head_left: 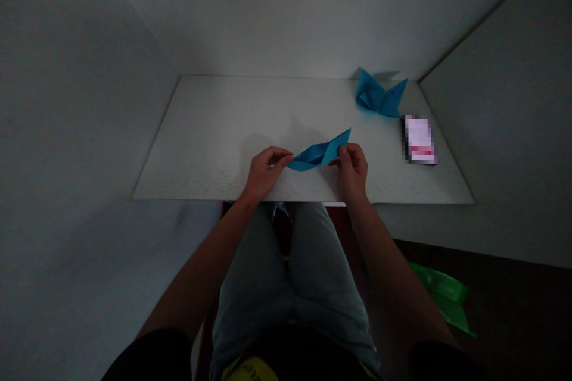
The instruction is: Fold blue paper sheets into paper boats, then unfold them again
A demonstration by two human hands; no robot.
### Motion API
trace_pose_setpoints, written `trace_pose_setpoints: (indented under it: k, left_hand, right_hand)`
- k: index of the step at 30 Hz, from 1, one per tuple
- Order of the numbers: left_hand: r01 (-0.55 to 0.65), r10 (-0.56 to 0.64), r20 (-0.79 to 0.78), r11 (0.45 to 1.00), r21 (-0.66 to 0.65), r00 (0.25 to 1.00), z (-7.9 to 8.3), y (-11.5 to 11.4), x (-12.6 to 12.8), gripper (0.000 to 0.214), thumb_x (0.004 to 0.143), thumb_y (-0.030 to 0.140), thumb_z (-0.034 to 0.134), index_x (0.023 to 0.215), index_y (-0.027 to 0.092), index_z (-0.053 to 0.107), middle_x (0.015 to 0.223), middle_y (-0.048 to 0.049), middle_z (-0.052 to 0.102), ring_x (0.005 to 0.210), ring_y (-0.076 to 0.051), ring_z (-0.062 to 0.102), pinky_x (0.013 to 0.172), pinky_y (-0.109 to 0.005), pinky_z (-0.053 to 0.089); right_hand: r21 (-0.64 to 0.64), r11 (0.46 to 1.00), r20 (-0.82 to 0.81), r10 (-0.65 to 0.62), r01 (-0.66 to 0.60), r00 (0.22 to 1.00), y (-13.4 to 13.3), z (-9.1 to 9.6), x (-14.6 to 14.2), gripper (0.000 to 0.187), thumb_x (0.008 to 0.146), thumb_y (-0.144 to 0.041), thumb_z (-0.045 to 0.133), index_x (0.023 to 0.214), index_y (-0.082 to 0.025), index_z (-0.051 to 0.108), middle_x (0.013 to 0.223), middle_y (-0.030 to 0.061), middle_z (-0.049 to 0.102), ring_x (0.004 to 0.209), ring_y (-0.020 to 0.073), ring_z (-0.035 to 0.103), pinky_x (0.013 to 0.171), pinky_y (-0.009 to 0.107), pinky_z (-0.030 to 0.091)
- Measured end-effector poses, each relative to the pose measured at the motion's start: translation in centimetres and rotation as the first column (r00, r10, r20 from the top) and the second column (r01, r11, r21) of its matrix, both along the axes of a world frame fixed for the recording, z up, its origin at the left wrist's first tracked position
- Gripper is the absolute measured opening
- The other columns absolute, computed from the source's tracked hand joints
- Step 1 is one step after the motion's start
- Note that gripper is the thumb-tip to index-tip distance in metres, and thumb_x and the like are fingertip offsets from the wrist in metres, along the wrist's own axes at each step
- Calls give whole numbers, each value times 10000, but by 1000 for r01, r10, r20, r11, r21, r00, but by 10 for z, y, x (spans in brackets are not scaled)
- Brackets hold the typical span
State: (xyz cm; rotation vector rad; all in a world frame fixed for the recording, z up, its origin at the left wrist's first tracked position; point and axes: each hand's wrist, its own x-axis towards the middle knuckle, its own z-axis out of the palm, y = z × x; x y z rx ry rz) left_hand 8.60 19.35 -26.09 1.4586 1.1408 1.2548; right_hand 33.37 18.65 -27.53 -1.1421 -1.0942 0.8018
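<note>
The left hand (264,174) and right hand (354,174) pinched opposite ends of the folded blue paper (314,156) — beyond it, to the right, stood more blue origami (376,98).

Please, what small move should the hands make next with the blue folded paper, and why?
Perhaps the right hand should ease its end of the blue folded paper gently outward: the left hand pinches the opposite tip, and the middle folds seem slightly open.
</note>
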Motion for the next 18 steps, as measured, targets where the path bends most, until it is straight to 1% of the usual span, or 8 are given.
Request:
trace_pose_setpoints:
  k: [3,5,7,9,11,14,16,18]
  left_hand:
    - [-76,76,13,997,6,997,-2,2,0,330,969,552,829,1011,225,809,1010,-71,840,921,-207,783,891,-377,665]
    - [-123,123,11,992,14,992,-2,2,-1,353,990,576,808,1018,225,791,1017,-76,834,941,-212,785,893,-379,666]
    - [-135,135,8,990,35,991,-1,2,-1,381,1022,604,770,1034,223,782,1041,-82,827,971,-212,785,914,-379,662]
    - [-81,82,-9,994,79,997,1,0,-2,418,1044,634,737,1111,226,790,1109,-94,821,1035,-215,785,984,-393,650]
    - [26,-21,-45,991,128,999,4,-2,-1,493,1021,674,758,1249,237,788,1220,-114,813,1127,-231,783,1065,-418,625]
    - [193,-176,-129,971,140,976,8,-4,1,749,872,724,897,1431,252,736,1361,-143,797,1195,-279,784,1087,-447,617]
    - [263,-234,-221,958,113,947,10,-5,4,846,782,707,971,1451,247,734,1349,-139,813,1167,-305,795,1062,-457,622]
    - [298,-263,-314,952,70,912,12,-4,5,708,805,661,963,1348,239,793,1222,-106,852,1075,-297,807,1017,-444,620]
  right_hand:
    - [-20,998,-38,-67,66,997,3,-5,1,506,961,-791,745,1037,-311,608,935,-9,625,804,174,660,654,296,635]
    - [-15,998,-31,-54,53,998,4,-6,1,501,972,-782,737,1037,-311,582,919,-15,614,798,171,662,649,288,629]
    - [-2,999,-21,-34,33,999,3,-4,0,490,993,-773,720,1033,-308,572,906,-19,617,785,165,665,640,279,620]
    - [17,1000,-12,-17,17,1000,2,-1,-2,474,1006,-758,719,1032,-305,584,903,-17,633,785,165,671,637,275,613]
    - [37,999,14,13,-13,1000,-1,4,-4,440,1012,-724,737,1037,-301,616,897,-15,651,780,166,673,651,286,614]
    - [36,997,94,69,-73,993,-5,12,-8,384,1022,-667,757,1039,-294,668,871,-14,672,752,169,664,690,317,620]
    - [23,996,142,85,-89,986,-8,16,-12,386,1021,-665,758,1022,-286,686,846,-13,678,736,171,658,708,332,617]
    - [11,996,157,87,-90,984,-9,17,-14,423,1000,-695,770,998,-279,693,820,-13,679,720,173,651,707,339,609]
